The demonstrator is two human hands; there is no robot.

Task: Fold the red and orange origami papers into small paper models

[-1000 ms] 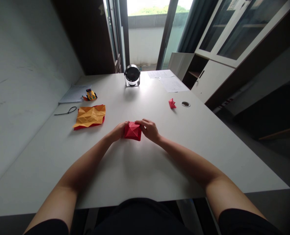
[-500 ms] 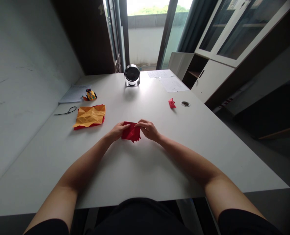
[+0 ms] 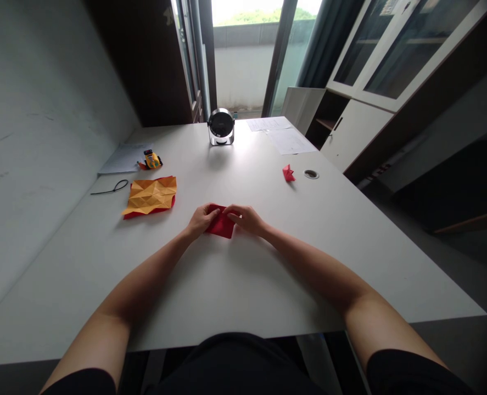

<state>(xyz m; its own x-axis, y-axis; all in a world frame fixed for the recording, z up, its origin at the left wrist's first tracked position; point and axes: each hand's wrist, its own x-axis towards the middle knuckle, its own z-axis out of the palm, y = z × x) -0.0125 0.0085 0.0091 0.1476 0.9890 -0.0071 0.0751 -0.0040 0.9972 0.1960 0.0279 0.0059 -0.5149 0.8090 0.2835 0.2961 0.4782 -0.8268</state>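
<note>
Between my hands is a folded piece of red origami paper [image 3: 220,226], just above or on the white table. My left hand [image 3: 202,218] grips its left side, with the thumb lying on top. At the upper right edge, my right hand [image 3: 245,218] pinches the paper between thumb and fingers. The undersides of the fingers are hidden behind the sheet. Off to the left lies a creased orange paper [image 3: 152,196] on top of red paper [image 3: 150,213]. A small folded red paper figure [image 3: 288,173] stands to the right, apart from my hands.
The white table [image 3: 243,291] carries a black cable tie [image 3: 111,188], a yellow toy [image 3: 151,159], and a round black device on a stand [image 3: 220,125]. Printed sheets [image 3: 290,141] lie at the far right, near a round cable hole [image 3: 311,174]. A wall borders the left side.
The red paper has turned between my hands: its several loose lower corners no longer show, and a smooth face with a straight lower edge is visible. Both hands have shifted slightly around it.
</note>
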